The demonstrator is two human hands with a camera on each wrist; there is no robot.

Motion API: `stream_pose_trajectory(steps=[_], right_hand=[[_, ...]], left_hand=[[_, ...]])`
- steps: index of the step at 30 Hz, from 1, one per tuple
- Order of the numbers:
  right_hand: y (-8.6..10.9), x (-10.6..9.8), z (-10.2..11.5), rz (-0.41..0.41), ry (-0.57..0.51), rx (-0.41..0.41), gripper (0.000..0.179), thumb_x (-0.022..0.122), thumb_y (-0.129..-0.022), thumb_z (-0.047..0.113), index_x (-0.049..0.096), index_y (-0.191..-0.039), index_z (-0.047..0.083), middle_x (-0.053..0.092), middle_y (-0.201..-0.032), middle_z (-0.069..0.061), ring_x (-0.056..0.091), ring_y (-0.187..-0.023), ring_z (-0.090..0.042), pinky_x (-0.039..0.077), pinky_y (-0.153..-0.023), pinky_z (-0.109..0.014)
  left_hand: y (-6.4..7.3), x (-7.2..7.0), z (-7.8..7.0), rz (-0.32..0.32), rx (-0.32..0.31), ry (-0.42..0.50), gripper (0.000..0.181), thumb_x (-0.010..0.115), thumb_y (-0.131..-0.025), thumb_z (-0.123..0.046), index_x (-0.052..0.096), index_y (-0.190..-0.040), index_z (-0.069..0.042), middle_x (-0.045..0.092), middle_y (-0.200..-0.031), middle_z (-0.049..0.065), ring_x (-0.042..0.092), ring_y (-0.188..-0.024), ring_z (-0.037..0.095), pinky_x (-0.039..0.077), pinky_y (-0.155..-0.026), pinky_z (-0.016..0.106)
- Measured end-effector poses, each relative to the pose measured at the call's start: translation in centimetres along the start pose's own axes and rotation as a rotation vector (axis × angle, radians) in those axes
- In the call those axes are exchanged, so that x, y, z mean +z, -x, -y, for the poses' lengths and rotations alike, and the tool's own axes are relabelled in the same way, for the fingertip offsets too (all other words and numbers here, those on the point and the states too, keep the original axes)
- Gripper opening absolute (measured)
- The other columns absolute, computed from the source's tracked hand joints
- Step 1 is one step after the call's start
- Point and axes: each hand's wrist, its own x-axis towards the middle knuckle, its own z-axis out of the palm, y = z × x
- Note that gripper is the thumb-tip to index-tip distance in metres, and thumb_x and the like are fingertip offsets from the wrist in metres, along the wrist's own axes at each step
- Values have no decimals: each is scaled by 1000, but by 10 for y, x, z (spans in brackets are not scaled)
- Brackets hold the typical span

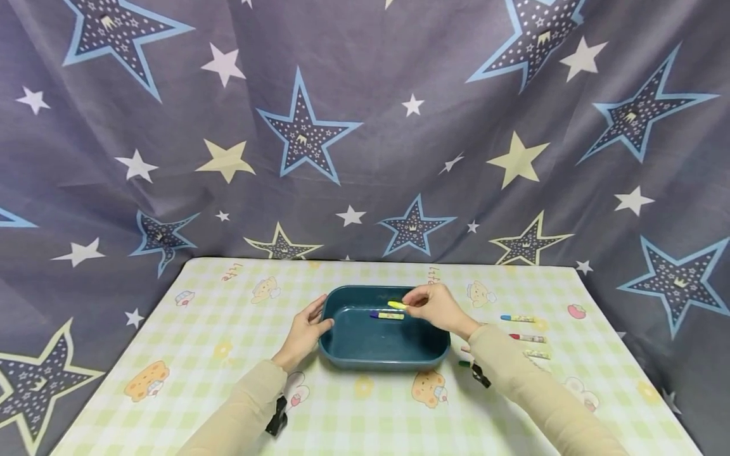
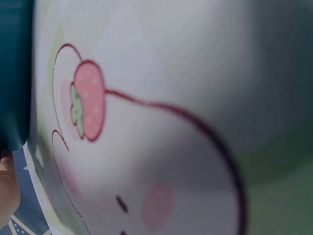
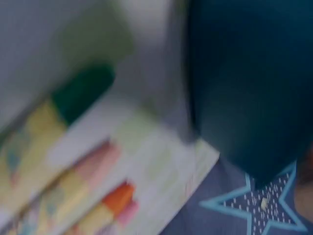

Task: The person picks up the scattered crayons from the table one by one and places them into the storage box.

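A dark teal plastic bin point(image 1: 382, 365) stands on the table. My left hand point(image 1: 305, 329) grips its left end, thumb at the rim and fingers along the outside. Over the bin's far right part, my right hand point(image 1: 436, 308) pinches a yellow crayon point(image 1: 397, 305) by one end, the tip pointing left. Inside the bin lies a purple crayon point(image 1: 388, 315) in a yellow wrapper, just below the yellow one in the head view. The left wrist view catches only a bit of the left hand point(image 2: 8, 188) by the bin's side point(image 2: 14, 73).
Right of the bin lie a blue crayon point(image 1: 518, 318), a red crayon point(image 1: 527, 338) and a light green one point(image 1: 537, 354). Under the right forearm, a dark green crayon point(image 3: 84, 93), a peach one point(image 3: 98, 164) and an orange one point(image 3: 118, 198) show. A star-patterned curtain point(image 1: 365, 158) hangs behind.
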Motion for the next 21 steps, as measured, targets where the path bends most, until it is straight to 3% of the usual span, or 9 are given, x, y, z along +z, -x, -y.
stream_pose_trajectory(steps=[10, 15, 21], right_hand=[[-17, 42, -10, 54, 13, 30, 11, 75, -72, 2, 71, -82, 7, 67, -74, -5, 60, -65, -11, 53, -60, -23], [-17, 50, -17, 107, 52, 50, 12, 75, -71, 0, 72, -81, 7, 68, -74, -4, 60, -64, -9, 53, -57, -22], [-17, 55, -21, 103, 149, 24, 12, 76, -69, 1, 72, -78, 8, 68, -72, -1, 59, -62, -7, 51, -55, -19]], left_hand=[[-1, 1, -1, 21, 3, 17, 61, 55, -88, -2, 29, -143, -5, 36, -142, 22, 38, -130, 32, 41, -102, 38], [0, 1, -1, 6, 7, 15, 60, 56, -87, -1, 32, -142, -6, 38, -142, 20, 40, -129, 31, 41, -102, 38], [1, 0, 1, -6, 17, -4, 61, 56, -86, 0, 33, -142, -5, 40, -140, 20, 43, -126, 32, 44, -98, 36]])
